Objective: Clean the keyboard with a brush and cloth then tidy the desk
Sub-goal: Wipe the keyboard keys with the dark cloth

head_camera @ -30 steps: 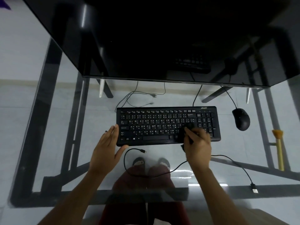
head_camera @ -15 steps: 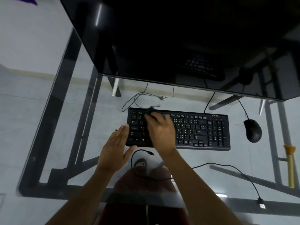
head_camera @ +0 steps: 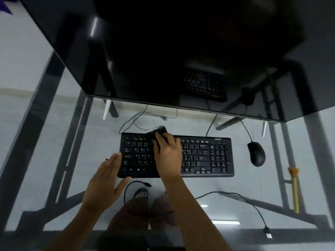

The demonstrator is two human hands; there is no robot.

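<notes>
On the keyboard's (head_camera: 176, 155) upper left keys, the right hand (head_camera: 167, 154) presses a dark cloth (head_camera: 157, 132), so wiping looks underway. Left hand (head_camera: 105, 182), open flat, steadies its left edge. Right of the keyboard lies the brush (head_camera: 294, 189); tidying the table (head_camera: 54, 160) remains.

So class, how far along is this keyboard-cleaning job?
Brushing looks done: the yellow-handled brush lies aside. In hand: the right hand rubs a dark cloth over the black keyboard, which the left hand steadies. Left: tidying the loose black cable.
</notes>
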